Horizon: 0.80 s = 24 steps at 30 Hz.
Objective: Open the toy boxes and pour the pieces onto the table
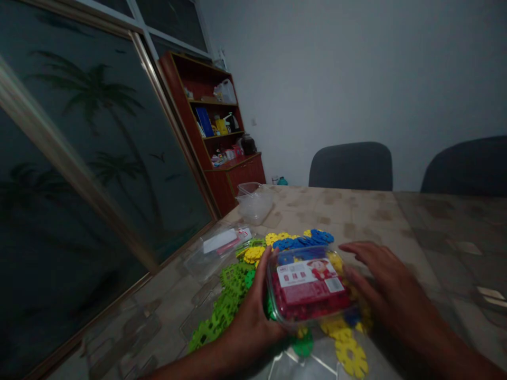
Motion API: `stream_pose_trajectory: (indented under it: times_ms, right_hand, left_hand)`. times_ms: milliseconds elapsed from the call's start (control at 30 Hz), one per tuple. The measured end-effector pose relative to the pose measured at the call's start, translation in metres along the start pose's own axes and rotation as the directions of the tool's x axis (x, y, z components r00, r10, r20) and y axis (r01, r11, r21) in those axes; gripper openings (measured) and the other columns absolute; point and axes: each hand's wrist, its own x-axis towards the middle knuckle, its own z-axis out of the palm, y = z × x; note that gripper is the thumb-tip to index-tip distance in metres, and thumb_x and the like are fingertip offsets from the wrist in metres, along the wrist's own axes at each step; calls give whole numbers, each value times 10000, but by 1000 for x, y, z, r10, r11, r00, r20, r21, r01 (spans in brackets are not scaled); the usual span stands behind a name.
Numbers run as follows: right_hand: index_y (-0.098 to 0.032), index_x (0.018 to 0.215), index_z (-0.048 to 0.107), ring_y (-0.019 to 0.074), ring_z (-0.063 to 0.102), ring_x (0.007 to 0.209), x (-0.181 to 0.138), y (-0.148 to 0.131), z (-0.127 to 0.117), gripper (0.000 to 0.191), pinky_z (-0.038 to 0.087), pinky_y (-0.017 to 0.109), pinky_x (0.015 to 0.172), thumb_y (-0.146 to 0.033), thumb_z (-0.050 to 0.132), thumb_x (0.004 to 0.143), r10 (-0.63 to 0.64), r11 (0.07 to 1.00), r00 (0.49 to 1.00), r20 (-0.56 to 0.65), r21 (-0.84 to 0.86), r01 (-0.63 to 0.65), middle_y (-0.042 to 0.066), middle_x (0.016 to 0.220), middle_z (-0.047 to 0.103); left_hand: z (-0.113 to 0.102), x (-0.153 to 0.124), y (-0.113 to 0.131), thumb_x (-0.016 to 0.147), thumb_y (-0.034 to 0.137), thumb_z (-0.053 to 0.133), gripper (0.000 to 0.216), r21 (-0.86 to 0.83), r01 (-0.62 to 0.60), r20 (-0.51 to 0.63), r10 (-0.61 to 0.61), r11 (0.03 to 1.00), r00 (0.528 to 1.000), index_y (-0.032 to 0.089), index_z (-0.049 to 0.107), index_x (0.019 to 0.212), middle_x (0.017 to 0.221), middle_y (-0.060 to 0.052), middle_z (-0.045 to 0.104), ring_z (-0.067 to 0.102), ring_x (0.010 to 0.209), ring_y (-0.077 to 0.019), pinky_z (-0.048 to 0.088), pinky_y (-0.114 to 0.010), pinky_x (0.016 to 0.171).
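Note:
A clear plastic box (312, 285) with a white-and-red label on its lid is tilted toward me, and red pieces show through it. Its left side is gripped by my left hand (259, 311), thumb along the edge. My right hand (390, 287) is just off the box's right side, fingers spread and slightly blurred; contact with the box is hard to judge. Around and beneath the box lie green interlocking pieces (232, 293), yellow flower-shaped discs (351, 356) and blue discs (304, 241). The box hides part of the pile.
Clear empty tubs (255, 203) are stacked at the table's far left. Nearer lies a clear lid with a label (219, 240). Two dark chairs (350, 164) stand behind the table (368, 219). A wooden cabinet (233, 169) and a sliding glass door (99, 158) are at left.

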Motion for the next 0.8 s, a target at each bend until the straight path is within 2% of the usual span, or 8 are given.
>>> stream_pose_trajectory:
  times_ms: [33, 100, 200, 333, 433, 533, 667, 800]
  right_hand:
    - [-148, 1137, 587, 259, 585, 947, 1, 10, 1, 357, 463, 413, 803, -372, 471, 885, 165, 985, 984, 66, 46, -168, 120, 1068, 628]
    - [-117, 1103, 590, 254, 609, 841, 5, 24, 6, 441, 475, 389, 726, -457, 475, 848, 362, 888, 889, 279, 188, -420, 128, 973, 644]
    - [-121, 956, 595, 231, 607, 774, 10, 28, 14, 443, 466, 333, 667, -529, 540, 792, 399, 688, 771, 497, 394, -609, 101, 860, 639]
    - [-146, 915, 557, 200, 607, 755, 10, 16, 16, 428, 469, 297, 660, -553, 586, 786, 390, 562, 761, 519, 521, -643, 67, 831, 623]
    - [-163, 963, 521, 166, 579, 724, 8, 4, 12, 473, 461, 263, 630, -581, 631, 771, 388, 496, 766, 513, 584, -643, 41, 823, 598]
    - [-181, 980, 473, 130, 512, 675, 5, -3, 9, 509, 416, 222, 577, -612, 634, 764, 387, 535, 785, 484, 575, -619, 1, 761, 539]
    - [-203, 955, 442, 114, 457, 643, -2, -4, 8, 465, 382, 210, 553, -625, 578, 813, 384, 549, 787, 483, 565, -615, -21, 731, 485]
    - [-209, 940, 461, 113, 468, 607, -25, -15, 7, 445, 395, 221, 547, -633, 548, 836, 396, 428, 712, 579, 570, -701, -18, 697, 496]
  left_hand:
    - [-2, -1, 0, 605, 142, 853, 1221, 21, 14, 5, -14, 1000, 1000, 328, 45, 1502, 1564, -73, 205, 303, 1393, -254, 307, -362, 1142]
    - [-9, -2, -1, 668, 152, 816, 1140, 90, 23, 3, -23, 996, 1000, 355, 65, 1502, 1572, -39, 184, 258, 1413, -234, 242, -354, 1169]
    - [-20, -4, -3, 735, 200, 775, 1033, 83, 4, 41, -8, 997, 999, 391, 103, 1497, 1580, -5, 161, 190, 1435, -233, 171, -375, 1188]
    - [-28, -8, -1, 790, 335, 717, 872, -204, 10, 79, 7, 979, 997, 366, 195, 1487, 1563, -20, 231, 202, 1430, -266, 228, -415, 1169]
    - [-25, -10, 3, 877, 310, 616, 606, -279, 55, -47, -71, 959, 996, 307, 360, 1426, 1515, -55, 339, 306, 1390, -269, 278, -415, 1148]
    - [-19, -10, 6, 899, 254, 587, 450, -269, 0, -156, -44, 963, 987, 278, 478, 1334, 1463, -62, 419, 378, 1348, -272, 321, -414, 1127]
    - [-15, -13, 15, 890, 256, 595, 425, -215, -48, -174, 10, 975, 985, 302, 511, 1304, 1459, -42, 425, 392, 1338, -281, 369, -414, 1093]
    - [-17, -23, 24, 768, 431, 723, 697, -223, -38, -8, 37, 974, 999, 296, 433, 1387, 1481, -85, 386, 309, 1379, -337, 310, -465, 1115]
